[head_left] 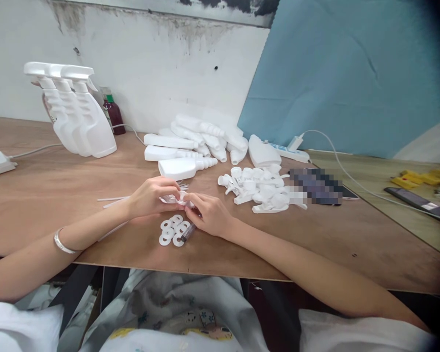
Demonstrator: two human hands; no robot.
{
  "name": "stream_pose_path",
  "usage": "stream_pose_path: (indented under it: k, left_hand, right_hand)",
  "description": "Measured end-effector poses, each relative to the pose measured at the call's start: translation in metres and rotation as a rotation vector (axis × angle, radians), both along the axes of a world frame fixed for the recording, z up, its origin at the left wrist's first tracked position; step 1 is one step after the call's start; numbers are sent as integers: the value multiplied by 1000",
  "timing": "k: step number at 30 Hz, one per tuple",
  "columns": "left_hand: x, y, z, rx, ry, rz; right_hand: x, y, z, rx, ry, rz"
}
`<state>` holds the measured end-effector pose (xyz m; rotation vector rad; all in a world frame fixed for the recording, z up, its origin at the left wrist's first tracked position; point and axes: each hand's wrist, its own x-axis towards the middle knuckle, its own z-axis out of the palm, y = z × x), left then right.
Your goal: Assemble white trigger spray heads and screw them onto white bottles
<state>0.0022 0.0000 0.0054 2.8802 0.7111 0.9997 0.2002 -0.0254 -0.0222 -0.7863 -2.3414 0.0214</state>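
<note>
A white trigger spray head [173,198] sits in my left hand [156,194], whose fingers are curled round it. My right hand [209,211] pinches at the right end of the same spray head; anything small between those fingertips is hidden. Just below the hands lies a loose group of flat white ring washers [167,231]. A short clear tube with a dark end [188,232] rests against them, partly under my right hand. Thin white dip tubes [113,199] lie to the left, partly behind my left forearm.
White bottles [179,167] are heaped at the back. More spray heads [258,188] are piled on the right. Assembled spray bottles [77,112] stand back left, near a dark red bottle [114,115]. Phones [315,186], a power strip [291,152] and a cable [337,154] lie right.
</note>
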Motion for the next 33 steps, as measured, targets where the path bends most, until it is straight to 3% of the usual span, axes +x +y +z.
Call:
stream_pose_path:
  k: [20,27,33]
  left_hand:
    - [-2,4,0,177,99,-30]
    - [-2,1,-4,95,87,13]
    - [0,-2,-2,116,123,43]
  right_hand:
    - [0,1,-3,-36,35,-10]
    - [1,2,-3,-24,38,-4]
    - [0,3,-7,-46,116,-17]
